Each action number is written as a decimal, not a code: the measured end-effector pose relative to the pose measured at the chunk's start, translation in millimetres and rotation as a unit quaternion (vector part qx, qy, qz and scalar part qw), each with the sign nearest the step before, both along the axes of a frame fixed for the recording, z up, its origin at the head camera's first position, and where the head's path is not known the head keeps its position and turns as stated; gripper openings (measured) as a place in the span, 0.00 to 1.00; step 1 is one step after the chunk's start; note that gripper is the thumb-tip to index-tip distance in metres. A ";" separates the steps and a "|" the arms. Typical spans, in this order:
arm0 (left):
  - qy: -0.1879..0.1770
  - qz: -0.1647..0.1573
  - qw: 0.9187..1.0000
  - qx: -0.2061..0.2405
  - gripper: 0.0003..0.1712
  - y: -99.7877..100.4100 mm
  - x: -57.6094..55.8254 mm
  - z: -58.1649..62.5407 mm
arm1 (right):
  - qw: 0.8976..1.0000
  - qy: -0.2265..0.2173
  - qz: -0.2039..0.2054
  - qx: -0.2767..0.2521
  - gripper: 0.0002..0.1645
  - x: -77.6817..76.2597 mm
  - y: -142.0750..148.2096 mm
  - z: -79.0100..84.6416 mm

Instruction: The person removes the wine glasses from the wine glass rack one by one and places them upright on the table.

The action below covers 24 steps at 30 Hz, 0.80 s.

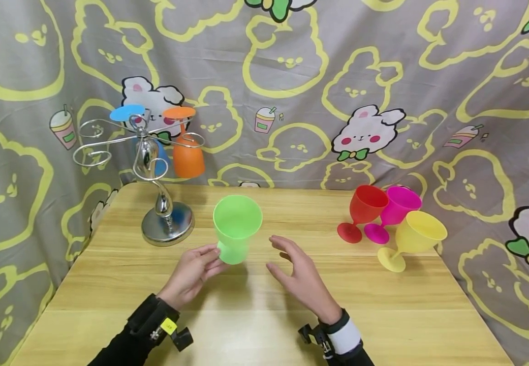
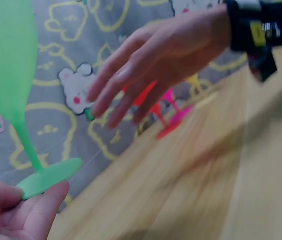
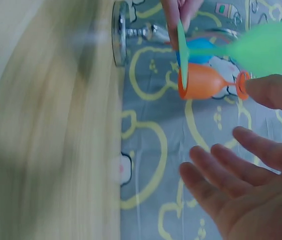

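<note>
A green plastic goblet [image 1: 237, 218] is held upright above the table by my left hand [image 1: 195, 274]. The left thumb and fingers pinch the edge of its round foot [image 2: 51, 176], as the left wrist view shows. My right hand [image 1: 298, 272] hovers to the right of the goblet, apart from it, fingers spread and holding nothing. A chrome goblet rack [image 1: 165, 223] with curled wire arms stands at the back left. On it a blue goblet [image 1: 127, 113] and an orange goblet [image 1: 188, 157] hang upside down by their feet.
Grouped at the right of the wooden table [image 1: 264, 325] are a red goblet [image 1: 367, 206], a magenta goblet [image 1: 399, 206] and a yellow goblet [image 1: 417, 234]. A grey patterned curtain [image 1: 227, 61] hangs directly behind the table.
</note>
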<state>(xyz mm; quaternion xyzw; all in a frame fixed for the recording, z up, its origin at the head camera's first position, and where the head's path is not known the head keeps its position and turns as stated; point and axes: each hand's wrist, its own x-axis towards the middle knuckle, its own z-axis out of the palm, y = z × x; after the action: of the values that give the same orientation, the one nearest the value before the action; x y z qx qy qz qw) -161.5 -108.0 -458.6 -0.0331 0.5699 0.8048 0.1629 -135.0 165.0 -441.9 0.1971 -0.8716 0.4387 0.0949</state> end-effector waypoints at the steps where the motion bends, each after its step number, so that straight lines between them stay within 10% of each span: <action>1: -0.001 -0.008 1.000 0.006 0.26 4.2 1.7 -1.3 | 1.000 0.000 0.003 -0.007 0.34 0.1 -3.1 0.1; 24: -0.021 -0.074 0.996 0.055 0.28 46.2 28.5 -26.8 | 0.993 -0.001 -0.051 -0.102 0.21 4.8 -37.1 -21.0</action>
<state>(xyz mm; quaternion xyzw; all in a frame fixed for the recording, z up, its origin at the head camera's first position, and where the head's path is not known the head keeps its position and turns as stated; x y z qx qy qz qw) -133.0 -61.9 -485.4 0.0008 0.5223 0.8195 0.2359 -130.2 127.9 -462.9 0.1410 -0.8315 0.5199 0.1360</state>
